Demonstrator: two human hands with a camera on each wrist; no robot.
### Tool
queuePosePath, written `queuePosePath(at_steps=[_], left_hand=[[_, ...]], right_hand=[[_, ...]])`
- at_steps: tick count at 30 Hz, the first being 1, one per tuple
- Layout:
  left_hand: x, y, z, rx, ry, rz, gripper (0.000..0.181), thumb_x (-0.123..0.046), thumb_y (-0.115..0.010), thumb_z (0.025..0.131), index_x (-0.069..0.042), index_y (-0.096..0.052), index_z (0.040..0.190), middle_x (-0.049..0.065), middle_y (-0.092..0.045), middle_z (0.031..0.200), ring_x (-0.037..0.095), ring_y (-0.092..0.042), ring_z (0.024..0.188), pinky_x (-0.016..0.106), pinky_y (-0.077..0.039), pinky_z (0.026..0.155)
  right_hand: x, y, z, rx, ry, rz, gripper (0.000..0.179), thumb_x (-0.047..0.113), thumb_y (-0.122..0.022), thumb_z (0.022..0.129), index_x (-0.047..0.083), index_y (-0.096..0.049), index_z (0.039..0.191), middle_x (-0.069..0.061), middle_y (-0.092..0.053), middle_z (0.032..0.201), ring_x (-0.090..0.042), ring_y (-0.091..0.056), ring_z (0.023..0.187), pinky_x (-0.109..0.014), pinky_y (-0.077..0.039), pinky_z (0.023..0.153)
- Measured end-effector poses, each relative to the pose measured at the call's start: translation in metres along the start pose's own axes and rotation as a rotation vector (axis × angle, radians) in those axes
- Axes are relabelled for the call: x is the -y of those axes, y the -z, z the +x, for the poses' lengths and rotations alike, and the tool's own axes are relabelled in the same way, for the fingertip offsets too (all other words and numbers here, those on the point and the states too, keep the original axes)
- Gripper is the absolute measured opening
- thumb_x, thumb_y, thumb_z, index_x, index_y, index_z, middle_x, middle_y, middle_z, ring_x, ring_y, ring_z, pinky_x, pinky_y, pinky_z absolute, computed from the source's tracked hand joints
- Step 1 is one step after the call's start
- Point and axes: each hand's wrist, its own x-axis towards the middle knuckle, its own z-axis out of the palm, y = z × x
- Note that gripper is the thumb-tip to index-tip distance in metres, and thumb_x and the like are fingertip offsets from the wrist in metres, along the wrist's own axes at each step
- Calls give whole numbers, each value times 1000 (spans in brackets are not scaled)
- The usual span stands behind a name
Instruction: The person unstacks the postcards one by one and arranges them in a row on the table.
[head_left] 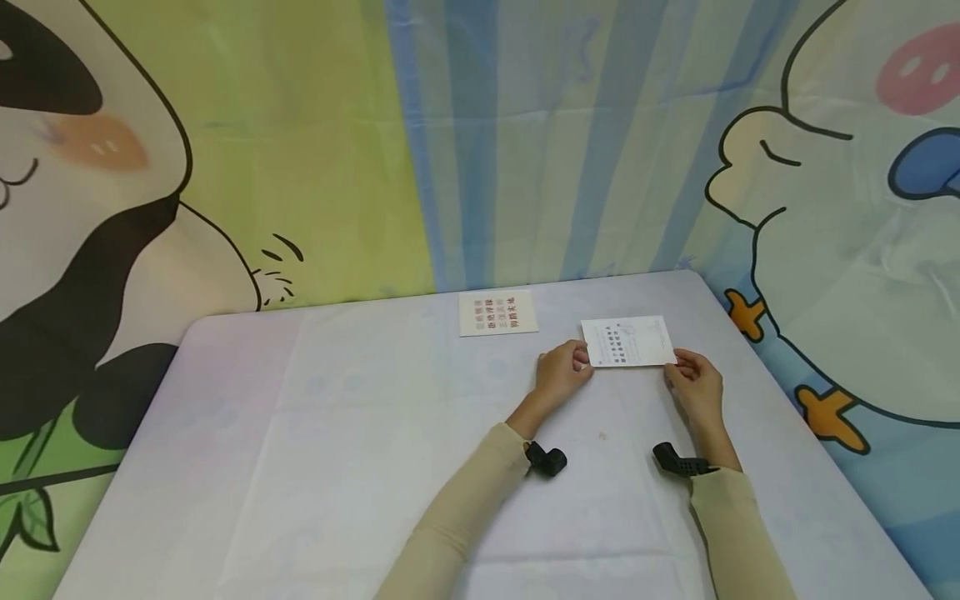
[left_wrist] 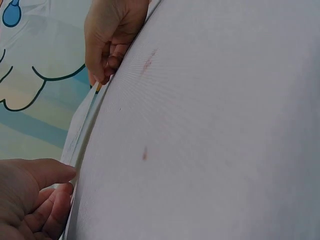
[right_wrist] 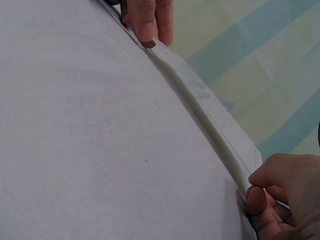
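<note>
Both hands hold a white printed card [head_left: 647,340] by its opposite short ends, close over the table. The left hand [head_left: 561,374] pinches its left end between thumb and fingers, and the right hand [head_left: 697,388] pinches the right end. In the right wrist view the card [right_wrist: 220,117] appears nearly edge-on, with the right thumb and fingers [right_wrist: 258,201] at its near corner. From the left wrist, the left thumb [left_wrist: 57,171] shows at the card's near end. Farther left lies a cream card [head_left: 498,313] with columns of grey and red characters.
A white cloth covers the table [head_left: 360,450]. Behind it hangs a cartoon-printed curtain [head_left: 525,142], close to the table's back edge. Black wrist cameras sit on the left wrist [head_left: 546,460] and the right wrist [head_left: 678,460].
</note>
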Motion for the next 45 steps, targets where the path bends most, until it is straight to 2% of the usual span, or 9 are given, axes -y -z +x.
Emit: queuePosePath(at_steps=[5,8,15,19,27,37,45], left_hand=[[-2,-3,2,-47,27,49,34,-19,-74,85,-11,-67,118,-7,-72,93,2,-60,75,23,-34,76],[-3,-2,4,-54,35,83,33,-21,-74,85,-12,-68,116,-9,-71,92,1,-59,73,24,-34,75],[-6,-5,4,-17,40,125,32,-23,-74,86,-11,-69,115,-10,-68,86,1,-54,71,23,-32,73],[-7,-7,1,-14,33,136,30,-23,-73,86,-11,-70,113,-11,-66,84,0,-53,70,22,-31,71],[-6,-6,-1,-39,27,121,30,-21,-74,85,-11,-70,113,-10,-65,83,1,-53,69,21,-30,69],[-6,-3,1,-12,33,95,33,-21,-73,86,-11,-68,118,-10,-67,87,1,-54,72,21,-30,71],[-5,-2,-5,15,30,71,38,-22,-74,86,-12,-66,121,-10,-64,90,0,-51,74,21,-29,72]], right_hand=[[0,-2,6,2,-21,-34,38,10,-64,91,-3,-58,127,-8,-56,104,2,-48,73,-6,-43,60],[1,-5,9,-3,-34,-45,38,11,-63,92,-2,-58,127,-8,-56,104,1,-49,71,-8,-44,58],[-2,-5,10,-39,-27,-85,37,10,-63,91,-5,-60,125,-12,-59,101,1,-49,59,-11,-45,51],[-5,-3,7,-57,-19,-126,36,9,-62,90,-5,-61,123,-13,-57,103,2,-47,62,-10,-43,50],[-5,-4,6,-46,-27,-146,38,8,-61,88,-4,-62,124,-12,-52,105,-5,-46,75,-9,-41,52],[-6,-4,9,-50,-25,-156,38,9,-60,88,-3,-62,124,-13,-53,111,-5,-46,75,-9,-41,52],[-7,-3,8,-28,-28,-144,39,10,-60,89,-4,-60,126,-13,-52,115,-1,-47,70,-10,-43,53]])
